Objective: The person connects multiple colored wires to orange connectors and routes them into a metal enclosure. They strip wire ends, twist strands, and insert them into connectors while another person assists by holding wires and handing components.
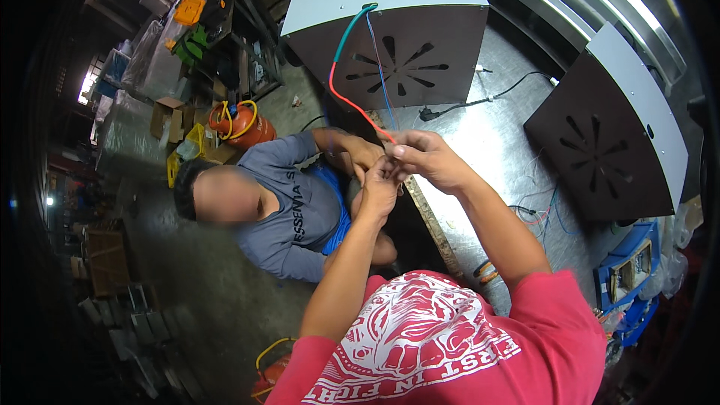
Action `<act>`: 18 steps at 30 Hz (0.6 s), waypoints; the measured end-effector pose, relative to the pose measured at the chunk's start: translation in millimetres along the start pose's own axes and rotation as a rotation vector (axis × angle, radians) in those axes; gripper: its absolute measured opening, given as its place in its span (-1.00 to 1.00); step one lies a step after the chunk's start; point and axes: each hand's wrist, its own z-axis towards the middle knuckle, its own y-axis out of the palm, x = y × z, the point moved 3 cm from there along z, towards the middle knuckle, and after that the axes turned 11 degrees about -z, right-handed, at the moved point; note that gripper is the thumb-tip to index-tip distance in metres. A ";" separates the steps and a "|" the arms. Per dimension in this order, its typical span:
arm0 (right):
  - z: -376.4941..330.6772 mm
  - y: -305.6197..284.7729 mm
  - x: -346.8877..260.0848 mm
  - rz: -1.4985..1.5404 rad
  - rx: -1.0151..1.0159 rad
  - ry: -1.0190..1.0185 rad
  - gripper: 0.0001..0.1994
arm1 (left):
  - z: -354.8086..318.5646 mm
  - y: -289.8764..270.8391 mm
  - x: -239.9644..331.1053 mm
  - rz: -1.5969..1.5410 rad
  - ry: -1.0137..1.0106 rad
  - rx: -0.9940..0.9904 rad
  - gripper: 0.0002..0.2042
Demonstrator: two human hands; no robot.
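Both my left hand (379, 186) and right hand (424, 156) pinch the red wire (352, 105) at the tabletop (487, 142) edge; tugging could snap it.

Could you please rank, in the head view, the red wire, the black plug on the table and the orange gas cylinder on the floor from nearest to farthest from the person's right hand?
From the right hand:
1. Red wire, pinched at the fingertips, running up-left.
2. Black plug, on the metal table just above the hand.
3. Orange gas cylinder, far left on the floor.
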 end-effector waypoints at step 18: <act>188.8 69.9 44.0 -0.115 0.009 -0.109 -0.90 | 11.2 15.7 -10.5 -0.462 -0.124 -0.149 -0.87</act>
